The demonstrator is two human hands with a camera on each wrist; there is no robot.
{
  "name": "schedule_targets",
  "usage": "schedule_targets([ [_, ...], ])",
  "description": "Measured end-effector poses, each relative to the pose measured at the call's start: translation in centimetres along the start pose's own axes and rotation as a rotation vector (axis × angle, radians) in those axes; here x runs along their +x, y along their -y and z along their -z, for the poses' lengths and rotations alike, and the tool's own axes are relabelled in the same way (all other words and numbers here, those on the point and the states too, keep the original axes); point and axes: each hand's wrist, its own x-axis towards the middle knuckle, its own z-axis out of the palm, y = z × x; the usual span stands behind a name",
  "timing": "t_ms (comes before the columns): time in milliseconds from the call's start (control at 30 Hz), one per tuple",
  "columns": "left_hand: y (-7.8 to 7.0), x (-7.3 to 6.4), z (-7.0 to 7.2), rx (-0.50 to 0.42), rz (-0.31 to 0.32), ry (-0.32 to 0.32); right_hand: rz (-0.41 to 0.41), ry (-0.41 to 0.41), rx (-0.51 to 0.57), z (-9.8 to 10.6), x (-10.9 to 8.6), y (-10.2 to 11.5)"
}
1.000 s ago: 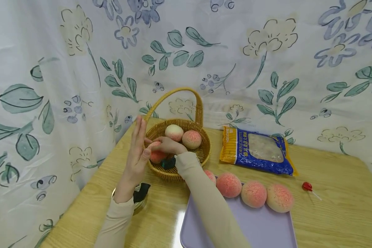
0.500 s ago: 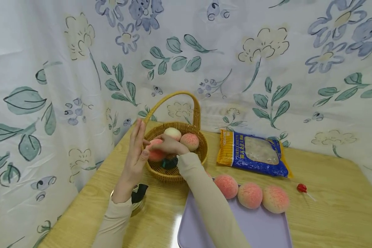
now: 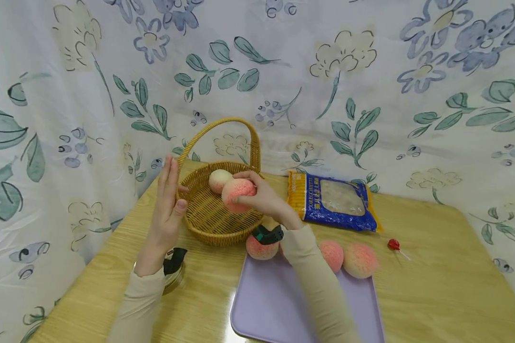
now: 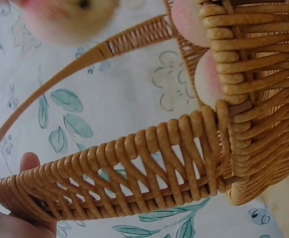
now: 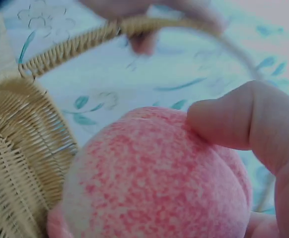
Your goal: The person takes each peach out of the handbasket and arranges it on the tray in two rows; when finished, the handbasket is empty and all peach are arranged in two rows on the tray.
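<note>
My right hand pinches a pink-and-cream toy peach between thumb and fingers, above the wicker basket. The right wrist view shows the thumb pressed on the speckled pink side of this peach. My left hand is at the left of the basket handle, most fingers straight up and one fingertip hooked round it. Another peach sits at the back of the basket; the left wrist view shows two peaches inside, one of them hidden in the head view.
A lilac tray in front bears several peaches along its far edge, partly covered by my right arm. Behind it lies a blue-and-yellow pasta bag. A red lollipop is to the right. A round container stands behind my left wrist.
My right hand has lifted the front-left peach out of the basket and moved right with it. My left hand stays at the handle. The head view has shifted slightly.
</note>
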Motion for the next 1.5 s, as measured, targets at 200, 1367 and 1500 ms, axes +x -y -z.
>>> schedule_targets([
  [200,0.4,0.5,-0.1,0.023,-0.041,-0.009,0.037,0.004,-0.081,1.5,-6.1,-0.5],
  [1367,0.1,0.2,-0.3,0.02,0.043,0.017,0.342,0.21,-0.687,-2.9,-11.6,-5.1],
  [1500,0.1,0.0,-0.2,0.023,0.035,0.013,0.252,0.232,-0.518,-1.6,-11.4,-4.1],
])
